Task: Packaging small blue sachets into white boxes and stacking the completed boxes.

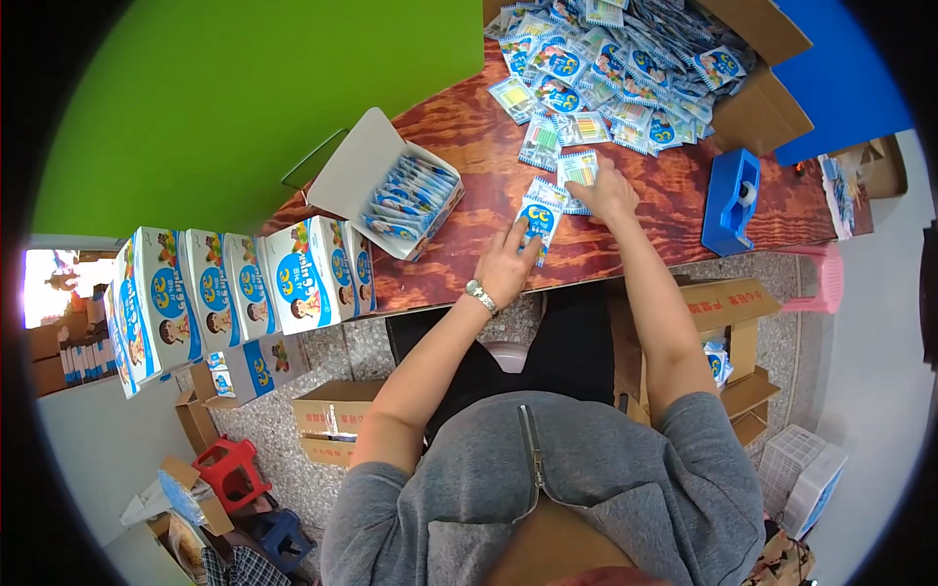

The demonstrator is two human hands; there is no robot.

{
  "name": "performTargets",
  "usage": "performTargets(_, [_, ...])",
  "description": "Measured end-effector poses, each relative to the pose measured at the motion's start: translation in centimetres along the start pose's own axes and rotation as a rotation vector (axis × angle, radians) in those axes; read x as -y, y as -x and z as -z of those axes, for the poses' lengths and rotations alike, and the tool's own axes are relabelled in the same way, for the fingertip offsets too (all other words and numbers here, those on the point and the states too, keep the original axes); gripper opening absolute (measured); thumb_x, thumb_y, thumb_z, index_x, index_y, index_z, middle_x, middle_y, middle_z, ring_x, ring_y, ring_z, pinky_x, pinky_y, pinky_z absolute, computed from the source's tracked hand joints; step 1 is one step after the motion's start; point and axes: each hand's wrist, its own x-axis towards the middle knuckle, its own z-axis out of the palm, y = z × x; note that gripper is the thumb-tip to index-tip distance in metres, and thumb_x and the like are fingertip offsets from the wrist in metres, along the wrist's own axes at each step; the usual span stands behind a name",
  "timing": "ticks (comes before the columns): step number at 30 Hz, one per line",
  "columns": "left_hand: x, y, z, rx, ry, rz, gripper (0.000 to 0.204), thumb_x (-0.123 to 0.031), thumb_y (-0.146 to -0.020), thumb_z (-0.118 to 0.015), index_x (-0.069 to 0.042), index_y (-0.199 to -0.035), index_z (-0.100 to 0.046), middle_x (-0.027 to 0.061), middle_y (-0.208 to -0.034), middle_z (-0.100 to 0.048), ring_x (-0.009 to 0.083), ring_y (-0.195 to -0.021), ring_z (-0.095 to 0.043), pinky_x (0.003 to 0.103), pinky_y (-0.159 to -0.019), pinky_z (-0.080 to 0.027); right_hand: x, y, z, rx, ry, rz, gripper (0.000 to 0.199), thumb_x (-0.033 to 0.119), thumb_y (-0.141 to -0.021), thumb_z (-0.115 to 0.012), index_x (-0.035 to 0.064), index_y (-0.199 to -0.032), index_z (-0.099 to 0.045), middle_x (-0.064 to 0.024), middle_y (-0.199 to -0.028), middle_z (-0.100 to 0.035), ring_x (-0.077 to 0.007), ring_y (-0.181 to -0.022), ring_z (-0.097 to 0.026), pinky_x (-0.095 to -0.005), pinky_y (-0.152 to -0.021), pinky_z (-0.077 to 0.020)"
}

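Observation:
My left hand (503, 269) is at the near edge of the table, its fingers closed over a small overlapping stack of blue-and-white sachets (540, 217). Just to the right and farther away, my right hand (610, 197) has thumb and fingers on another sachet (577, 168), which shows its pale printed side. This sachet overlaps the far end of the stack. A large heap of the same sachets (625, 83) spills toward my hands from a tipped cardboard box (762, 109). Left of my hands stands a lidded white carton (344, 174), open and packed with upright rows of sachets.
Closed printed cartons (293, 275) line the table's left end. A blue tape dispenser (728, 210) stands at the right. Below are cardboard boxes (337, 415), a red stool (232, 471) and a pink stool (819, 276). A green panel (293, 88) borders the table's far left side.

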Motion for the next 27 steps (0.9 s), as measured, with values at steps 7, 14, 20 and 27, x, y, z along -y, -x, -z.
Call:
performTargets(7, [0.1,0.4,0.5,-0.016,0.217,-0.043,0.033,-0.003,-0.077,-0.068,-0.009,-0.110,-0.067,0.0190,-0.140,-0.050,0.0396,-0.116,-0.057,0.047,-0.098,-0.050,0.7,-0.3,3.0,0.050,-0.185,0.437,0.083,0.028,-0.076,-0.080,0.0081,-0.145,-0.036,-0.0218,-0.119,-0.068,-0.0402,-0.112,-0.064,-0.0469,-0.093,-0.0515])
performTargets(14, [1.5,1.5,2.1,-0.160,0.115,-0.245,0.019,-0.005,-0.078,-0.068,-0.005,-0.097,-0.066,0.0141,-0.118,-0.060,0.0337,-0.107,-0.062,0.041,-0.088,-0.054,4.3,1.0,5.3,0.668,0.146,1.102,0.059,0.020,-0.078,-0.077,0.0064,-0.131,-0.056,-0.0228,-0.113,-0.068,-0.0384,-0.106,-0.066,-0.0464,-0.089,-0.0520])
performTargets(20, [2.0,3.9,3.7,-0.348,0.204,0.091,0.017,0.002,-0.079,-0.071,-0.003,-0.095,-0.066,0.0141,-0.106,-0.064,0.0336,-0.096,-0.064,0.040,-0.081,-0.054,3.9,7.0,1.9,0.287,0.479,1.191,0.038,0.021,-0.082,-0.073,0.0106,-0.116,-0.062,-0.0132,-0.103,-0.068,-0.0330,-0.103,-0.066,-0.0473,-0.088,-0.0500])
performTargets(27, [1.2,3.9,3.3,-0.335,0.198,0.064,0.020,0.001,-0.080,-0.072,-0.002,-0.100,-0.067,0.0157,-0.111,-0.063,0.0349,-0.098,-0.064,0.041,-0.081,-0.054,4.0,3.4,2.7,0.280,0.758,1.334,0.022,0.019,-0.089,-0.058,0.0156,-0.111,-0.062,-0.0043,-0.111,-0.063,-0.0240,-0.115,-0.058,-0.0440,-0.092,-0.0467])
